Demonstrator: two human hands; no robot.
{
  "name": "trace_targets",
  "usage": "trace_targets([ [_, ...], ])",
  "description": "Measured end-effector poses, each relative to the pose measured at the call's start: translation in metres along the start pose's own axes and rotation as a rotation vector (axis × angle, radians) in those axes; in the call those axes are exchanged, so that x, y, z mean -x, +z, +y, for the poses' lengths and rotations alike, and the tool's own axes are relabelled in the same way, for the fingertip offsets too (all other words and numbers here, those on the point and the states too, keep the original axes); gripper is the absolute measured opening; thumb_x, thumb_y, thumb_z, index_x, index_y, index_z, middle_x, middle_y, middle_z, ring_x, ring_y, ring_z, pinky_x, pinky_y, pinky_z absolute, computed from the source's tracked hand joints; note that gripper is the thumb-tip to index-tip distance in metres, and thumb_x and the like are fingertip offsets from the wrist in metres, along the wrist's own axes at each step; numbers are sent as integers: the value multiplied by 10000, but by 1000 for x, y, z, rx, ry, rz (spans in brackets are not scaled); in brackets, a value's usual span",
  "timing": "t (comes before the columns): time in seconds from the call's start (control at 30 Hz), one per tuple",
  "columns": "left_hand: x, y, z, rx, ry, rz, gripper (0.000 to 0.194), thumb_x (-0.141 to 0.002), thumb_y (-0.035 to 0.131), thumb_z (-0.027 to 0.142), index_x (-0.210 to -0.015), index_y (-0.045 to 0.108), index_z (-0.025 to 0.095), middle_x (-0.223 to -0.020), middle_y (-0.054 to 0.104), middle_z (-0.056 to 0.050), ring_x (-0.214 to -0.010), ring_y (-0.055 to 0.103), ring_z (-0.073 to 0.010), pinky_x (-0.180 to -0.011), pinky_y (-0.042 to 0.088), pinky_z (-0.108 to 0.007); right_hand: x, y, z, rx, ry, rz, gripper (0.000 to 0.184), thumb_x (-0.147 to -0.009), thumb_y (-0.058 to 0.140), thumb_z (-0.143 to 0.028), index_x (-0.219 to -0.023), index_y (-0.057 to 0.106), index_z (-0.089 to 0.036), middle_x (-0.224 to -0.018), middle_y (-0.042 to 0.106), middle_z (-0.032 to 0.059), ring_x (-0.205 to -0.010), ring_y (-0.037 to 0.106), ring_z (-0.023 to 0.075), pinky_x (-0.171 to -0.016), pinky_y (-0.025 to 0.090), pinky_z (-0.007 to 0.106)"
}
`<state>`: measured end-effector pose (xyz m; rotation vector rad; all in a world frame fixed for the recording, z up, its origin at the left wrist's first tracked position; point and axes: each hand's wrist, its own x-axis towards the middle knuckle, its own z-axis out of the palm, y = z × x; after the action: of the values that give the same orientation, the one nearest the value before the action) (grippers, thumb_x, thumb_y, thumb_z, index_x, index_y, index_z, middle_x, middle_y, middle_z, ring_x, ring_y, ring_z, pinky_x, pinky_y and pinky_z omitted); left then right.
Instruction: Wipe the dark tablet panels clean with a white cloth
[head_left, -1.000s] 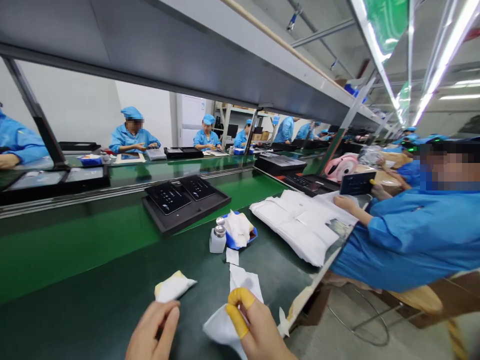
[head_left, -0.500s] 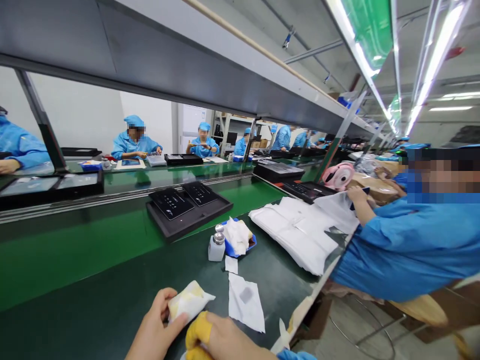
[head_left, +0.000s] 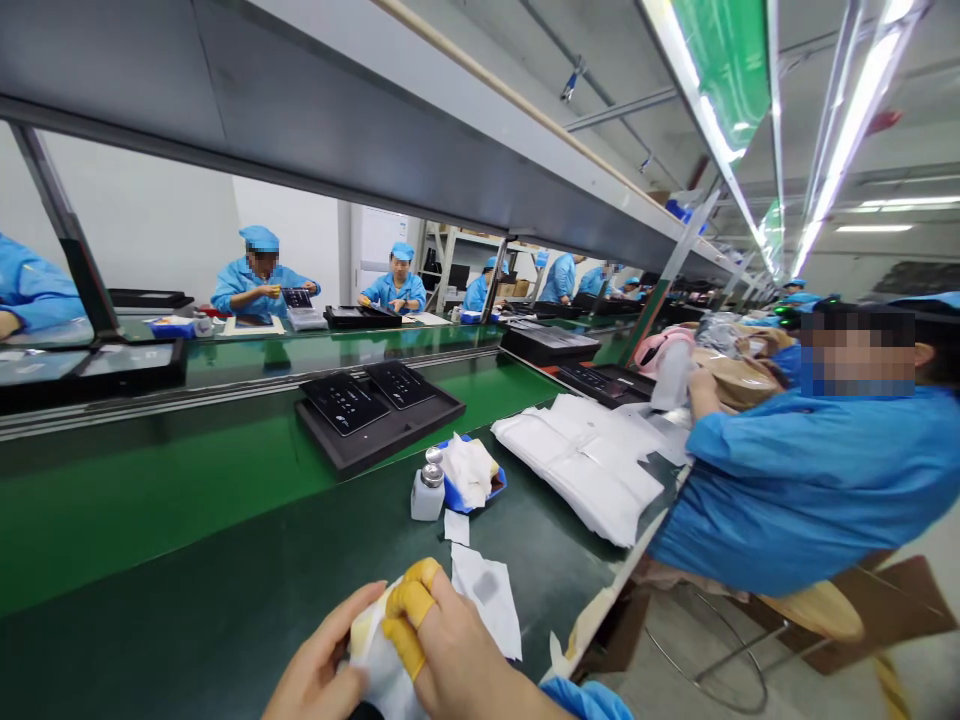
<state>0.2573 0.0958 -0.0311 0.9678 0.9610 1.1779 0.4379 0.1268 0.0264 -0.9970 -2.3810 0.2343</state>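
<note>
Left hand [head_left: 319, 675] grips white cloth [head_left: 375, 665] from the left, fingers curled on it | right hand [head_left: 442, 655], yellow finger cots, pinches the cloth's top | cloth held low over the dark bench [head_left: 225, 600] | loose wipe [head_left: 487, 610] just beside, bottle [head_left: 427, 492] beyond

A black tray [head_left: 379, 415] holding two dark panels rides the green conveyor belt [head_left: 150, 480]. On the dark tabletop [head_left: 225, 610] stand a small white dispenser bottle [head_left: 427, 490] and, just beside it, a blue dish [head_left: 469, 480] stuffed with white wipes. A loose white wipe [head_left: 491, 605] lies nearer. To the right sits a stack of white bags [head_left: 585, 465], next to a co-worker in a blue smock [head_left: 810, 480]. More workers in blue sit across the line.
</note>
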Motion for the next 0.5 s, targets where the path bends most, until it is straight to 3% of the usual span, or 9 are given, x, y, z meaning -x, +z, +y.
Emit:
trace_targets([
  [0.17,-2,9,-3,-159,91,99,816,-616,798,601,-1261,589,146,-1299,612,-151,-1113,617,-246,-928,502,-252,0,-1,2,-40,-14,24,234,-799,534,-124,-1006,592,-217,-932,537,51,-767,559,188,-692,512,292],
  [0.5,0,5,1,-420,158,156,697,-693,702,661,-1225,641,215,-1264,640,-81,-1134,610,-210,-973,471,-209,-1,-13,-4,-223,0,117,142,-873,514,-166,-918,644,-203,-942,568,62,-859,567,187,-773,503,306],
])
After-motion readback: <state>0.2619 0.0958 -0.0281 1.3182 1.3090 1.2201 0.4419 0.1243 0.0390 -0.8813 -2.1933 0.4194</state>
